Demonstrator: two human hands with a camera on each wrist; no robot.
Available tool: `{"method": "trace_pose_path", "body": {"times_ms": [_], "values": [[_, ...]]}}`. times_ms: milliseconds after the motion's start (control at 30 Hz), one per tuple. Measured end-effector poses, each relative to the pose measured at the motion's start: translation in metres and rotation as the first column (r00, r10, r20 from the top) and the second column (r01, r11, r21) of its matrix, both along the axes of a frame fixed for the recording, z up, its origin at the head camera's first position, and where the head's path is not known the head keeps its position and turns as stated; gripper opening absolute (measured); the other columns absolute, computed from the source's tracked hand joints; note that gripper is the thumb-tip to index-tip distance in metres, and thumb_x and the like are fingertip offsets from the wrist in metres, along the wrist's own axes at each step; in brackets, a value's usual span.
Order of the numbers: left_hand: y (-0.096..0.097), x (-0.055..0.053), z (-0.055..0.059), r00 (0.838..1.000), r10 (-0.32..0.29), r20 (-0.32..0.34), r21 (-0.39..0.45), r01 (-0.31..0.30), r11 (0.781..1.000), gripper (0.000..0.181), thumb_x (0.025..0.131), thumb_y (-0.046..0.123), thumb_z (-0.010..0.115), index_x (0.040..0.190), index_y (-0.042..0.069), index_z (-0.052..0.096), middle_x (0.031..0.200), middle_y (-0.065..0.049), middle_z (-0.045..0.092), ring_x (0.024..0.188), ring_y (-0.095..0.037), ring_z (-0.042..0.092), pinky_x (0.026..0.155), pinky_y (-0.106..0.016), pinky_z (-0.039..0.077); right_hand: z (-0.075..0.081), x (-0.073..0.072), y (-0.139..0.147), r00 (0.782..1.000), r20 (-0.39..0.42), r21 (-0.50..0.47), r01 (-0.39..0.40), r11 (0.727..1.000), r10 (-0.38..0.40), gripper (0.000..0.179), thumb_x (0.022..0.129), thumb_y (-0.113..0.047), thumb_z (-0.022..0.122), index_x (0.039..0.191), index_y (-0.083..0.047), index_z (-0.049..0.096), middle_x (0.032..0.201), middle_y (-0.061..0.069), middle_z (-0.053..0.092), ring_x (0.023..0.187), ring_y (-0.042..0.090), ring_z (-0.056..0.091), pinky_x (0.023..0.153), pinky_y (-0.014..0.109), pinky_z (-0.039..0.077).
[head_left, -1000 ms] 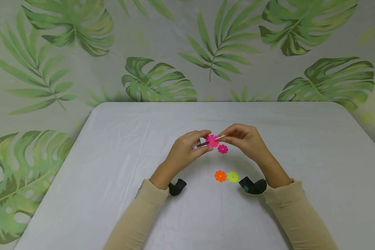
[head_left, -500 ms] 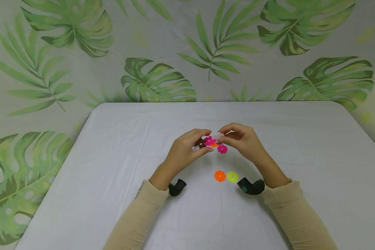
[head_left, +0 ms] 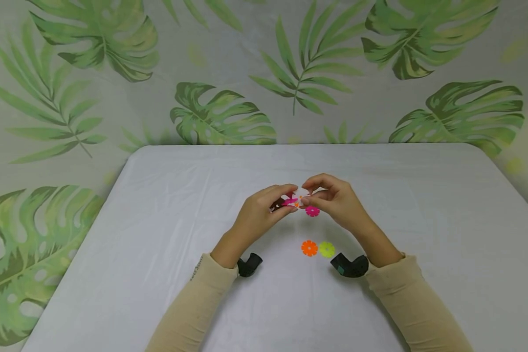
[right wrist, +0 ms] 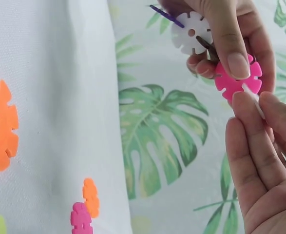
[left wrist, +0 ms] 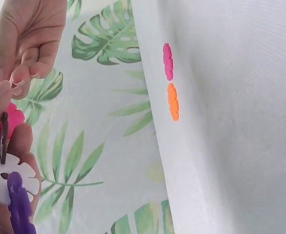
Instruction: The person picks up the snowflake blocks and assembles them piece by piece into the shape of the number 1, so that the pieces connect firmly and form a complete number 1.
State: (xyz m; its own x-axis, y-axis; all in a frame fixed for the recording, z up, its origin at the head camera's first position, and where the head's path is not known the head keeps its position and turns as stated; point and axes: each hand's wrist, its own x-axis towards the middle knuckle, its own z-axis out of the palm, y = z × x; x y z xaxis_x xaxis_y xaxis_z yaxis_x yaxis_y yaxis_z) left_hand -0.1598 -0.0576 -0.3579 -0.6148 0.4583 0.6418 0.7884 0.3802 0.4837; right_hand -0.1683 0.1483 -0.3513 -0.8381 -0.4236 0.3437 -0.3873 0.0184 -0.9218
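My left hand [head_left: 260, 206] holds a short chain of flat, notched plastic discs slotted together. In the right wrist view it runs from a purple disc [right wrist: 166, 16] through a white disc [right wrist: 184, 41] and a brown disc [right wrist: 205, 45] to a pink disc [right wrist: 224, 80]. My left thumb presses on the pink one. Between thumb and fingers, my right hand [head_left: 334, 200] pinches another white disc [right wrist: 255, 103], seen nearly edge-on. Its edge meets the lower rim of the pink disc. Both hands are raised over the table, close together.
On the white-covered table [head_left: 136, 254] lie a loose pink disc [head_left: 312, 211], an orange disc [head_left: 309, 248] and a yellow-green disc [head_left: 327, 249]. Another orange disc [right wrist: 90, 197] lies by the loose pink one. A leaf-print backdrop [head_left: 229, 63] hangs behind the table.
The pink disc in my left hand has turned from facing the head camera to nearly edge-on. The white disc has turned too, and my right hand has shifted slightly left. The loose discs stay put.
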Motion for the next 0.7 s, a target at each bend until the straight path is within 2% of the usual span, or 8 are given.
{"method": "trace_pose_path", "body": {"times_ms": [133,367,467,700], "values": [[0.0008,0.0002,-0.0005,1.000,0.000,0.000,0.017,0.000,1.000,0.039,0.072,0.007,0.075,0.109,0.003,0.061,0.090,-0.003,0.062,0.066,-0.006,0.052,0.064,-0.011,0.043,-0.0009,0.0005,-0.0020,1.000,0.021,0.003,0.021,1.000,-0.021,0.023,0.079,0.005,0.064,0.101,0.004,0.057,0.093,0.010,0.058,0.074,0.023,0.064,0.065,0.029,0.051],[0.0010,0.0004,-0.0008,1.000,0.002,0.002,0.024,-0.002,1.000,0.035,0.073,0.008,0.074,0.106,0.002,0.062,0.089,-0.003,0.062,0.063,-0.006,0.050,0.061,-0.010,0.042,0.0002,0.0020,-0.0048,0.999,0.041,-0.010,0.025,1.000,-0.025,0.022,0.078,0.007,0.064,0.099,0.005,0.057,0.092,0.019,0.055,0.071,0.023,0.064,0.064,0.030,0.051],[0.0009,0.0005,-0.0008,1.000,0.007,0.003,0.022,-0.007,1.000,0.035,0.074,0.009,0.074,0.106,0.002,0.062,0.088,-0.003,0.062,0.063,-0.006,0.049,0.061,-0.011,0.042,0.0067,0.0058,-0.0074,0.998,0.047,0.007,0.038,0.999,-0.039,0.021,0.078,0.010,0.063,0.098,0.009,0.056,0.090,0.023,0.054,0.069,0.021,0.064,0.062,0.030,0.051],[0.0003,-0.0001,-0.0018,1.000,0.012,-0.001,0.016,-0.012,1.000,0.035,0.073,0.009,0.074,0.106,0.001,0.063,0.086,-0.002,0.062,0.062,-0.005,0.046,0.058,-0.013,0.042,0.0046,0.0053,-0.0076,0.999,0.037,0.006,0.017,1.000,-0.018,0.024,0.078,0.009,0.063,0.100,0.013,0.053,0.088,0.015,0.057,0.071,0.022,0.064,0.062,0.028,0.051]]}}
